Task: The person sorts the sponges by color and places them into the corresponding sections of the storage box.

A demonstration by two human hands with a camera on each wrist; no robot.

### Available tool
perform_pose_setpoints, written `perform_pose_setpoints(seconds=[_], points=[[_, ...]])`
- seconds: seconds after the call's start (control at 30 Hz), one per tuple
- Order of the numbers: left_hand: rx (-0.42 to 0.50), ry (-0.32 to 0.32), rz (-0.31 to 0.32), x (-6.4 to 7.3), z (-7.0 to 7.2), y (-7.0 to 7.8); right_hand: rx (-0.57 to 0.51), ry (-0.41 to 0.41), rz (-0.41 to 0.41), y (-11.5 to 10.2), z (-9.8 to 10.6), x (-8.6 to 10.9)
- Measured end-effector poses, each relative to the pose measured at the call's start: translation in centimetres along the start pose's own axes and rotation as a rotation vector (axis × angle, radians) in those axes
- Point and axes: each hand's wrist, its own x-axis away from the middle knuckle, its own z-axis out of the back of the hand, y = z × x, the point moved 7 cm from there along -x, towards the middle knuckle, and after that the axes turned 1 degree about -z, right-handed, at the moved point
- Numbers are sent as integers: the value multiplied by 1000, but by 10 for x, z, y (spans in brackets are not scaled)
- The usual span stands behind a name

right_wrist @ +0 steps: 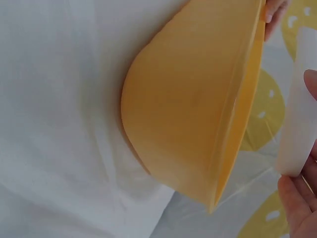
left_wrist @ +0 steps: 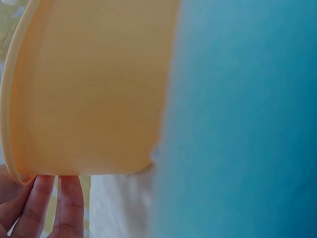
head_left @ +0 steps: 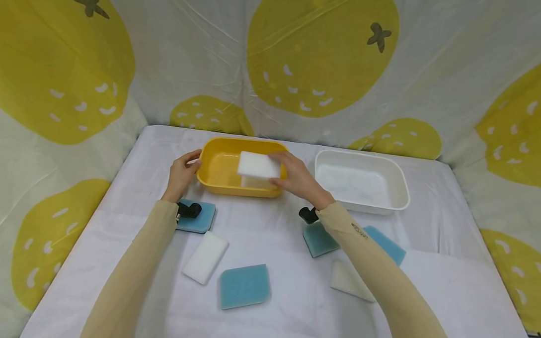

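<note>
My right hand (head_left: 299,177) pinches a white sponge block (head_left: 258,165) between thumb and fingers, over the right half of a yellow basin (head_left: 216,188). In the right wrist view the white sponge (right_wrist: 297,109) is seen edge-on, above the basin's rim. A pale, partly hidden piece (head_left: 254,182) shows in the basin beneath it. My left hand (head_left: 181,175) grips the basin's left rim; in the left wrist view its fingers (left_wrist: 69,203) lie against the outer wall. A blue sponge (head_left: 201,216) lies under the left wrist camera and fills the right of that wrist view.
A white basin (head_left: 405,198) stands right of the yellow one. On the white-covered table lie a white sponge (head_left: 206,258), a blue sponge (head_left: 245,286), a teal sponge (head_left: 319,240), another blue sponge (head_left: 386,245) and an off-white piece (head_left: 349,281), some partly behind the right forearm.
</note>
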Motion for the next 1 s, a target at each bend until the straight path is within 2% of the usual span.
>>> perform_pose_setpoints(seconds=[0.2,0.43,0.87,1.0], points=[[6,-2,1,-1,0,0,26,-10,-42,11,1,-9],[6,8,15,0,-1,-1,23,-10,-44,18,2,-17],[-2,7,4,0,-1,-1,28,-29,-60,31,-3,-31],[-1,2,6,-1,-1,-1,36,-47,-84,35,-6,-35]])
